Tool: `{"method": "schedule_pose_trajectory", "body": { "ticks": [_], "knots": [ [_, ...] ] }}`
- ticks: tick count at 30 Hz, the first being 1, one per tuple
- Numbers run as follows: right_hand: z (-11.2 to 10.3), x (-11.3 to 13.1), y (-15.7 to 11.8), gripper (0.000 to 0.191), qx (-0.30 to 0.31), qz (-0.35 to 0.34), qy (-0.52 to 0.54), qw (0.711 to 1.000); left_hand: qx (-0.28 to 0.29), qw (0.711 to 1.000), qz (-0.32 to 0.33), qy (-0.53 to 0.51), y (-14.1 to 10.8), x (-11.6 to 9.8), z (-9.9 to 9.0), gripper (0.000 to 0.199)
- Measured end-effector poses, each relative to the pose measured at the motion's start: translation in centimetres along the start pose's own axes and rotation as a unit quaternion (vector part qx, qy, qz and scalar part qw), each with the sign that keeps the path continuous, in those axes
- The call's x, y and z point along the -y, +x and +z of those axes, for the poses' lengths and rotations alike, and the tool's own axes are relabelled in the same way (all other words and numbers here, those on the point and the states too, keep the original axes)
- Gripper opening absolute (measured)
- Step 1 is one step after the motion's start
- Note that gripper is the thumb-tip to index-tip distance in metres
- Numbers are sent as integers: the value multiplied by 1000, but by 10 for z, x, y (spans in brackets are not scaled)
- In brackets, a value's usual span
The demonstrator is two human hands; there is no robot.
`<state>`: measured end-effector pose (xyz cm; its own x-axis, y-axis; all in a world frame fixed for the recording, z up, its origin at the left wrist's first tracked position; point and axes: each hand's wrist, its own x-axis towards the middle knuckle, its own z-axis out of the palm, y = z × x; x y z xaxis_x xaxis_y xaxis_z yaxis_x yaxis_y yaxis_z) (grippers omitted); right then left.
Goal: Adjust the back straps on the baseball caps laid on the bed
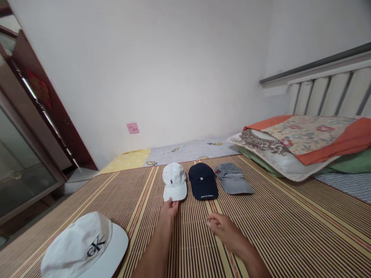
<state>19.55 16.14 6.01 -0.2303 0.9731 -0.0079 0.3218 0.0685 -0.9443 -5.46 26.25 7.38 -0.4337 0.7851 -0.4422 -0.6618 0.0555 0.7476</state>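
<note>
My left hand [169, 208] grips the brim of a small white cap [174, 179] with a dark logo, fingertips at its front edge. To the right of that cap lies a navy cap [202, 179] with white lettering, then a grey cap [232, 178] beside it, nearly touching. My right hand [218, 224] hovers over the mat below the navy cap, its fingers curled in toward the thumb, with nothing seen in them. A larger white cap [78, 243] with black letters sits at the lower left.
A striped mat [116, 200] covers the bed. Pillows [313, 135] are stacked at the right, near a white radiator [333, 90]. A pink note [133, 128] is stuck on the wall behind. At the left stands a glass-panelled cabinet [23, 162].
</note>
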Motion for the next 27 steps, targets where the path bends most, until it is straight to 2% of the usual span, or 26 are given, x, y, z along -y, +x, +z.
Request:
{"method": "schedule_pose_trajectory", "body": {
  "ticks": [4, 8, 11, 14, 17, 20, 23, 27],
  "knots": [
    [3, -1, 3, 36, 11, -15, 51, 999, 31, 995, -46, -86, -19, -6, -15, 37],
    [3, 10, 1, 39, 27, -15, 122, 992, 62, 987, -63, -132, -59, -5, -35, 49],
    [-4, 24, -3, 47, 9, 2, 171, 985, 86, 983, -64, -152, -93, 3, -51, 50],
    [-12, 37, -9, 58, -34, -8, 231, 972, 134, 973, -78, -173, -113, 19, -72, 56],
    [-19, 49, -17, 66, -82, -12, 311, 947, 174, 965, -107, -164, -113, 39, -94, 61],
    [-21, 61, -25, 69, -90, -12, 372, 924, 265, 944, -115, -160, -106, 54, -110, 58],
    [-18, 68, -30, 61, -62, -15, 398, 915, 329, 923, -112, -165, -106, 61, -113, 52],
    [-15, 69, -32, 43, -44, -30, 449, 892, 337, 927, -109, -124, -116, 60, -107, 52]
  ]
}}
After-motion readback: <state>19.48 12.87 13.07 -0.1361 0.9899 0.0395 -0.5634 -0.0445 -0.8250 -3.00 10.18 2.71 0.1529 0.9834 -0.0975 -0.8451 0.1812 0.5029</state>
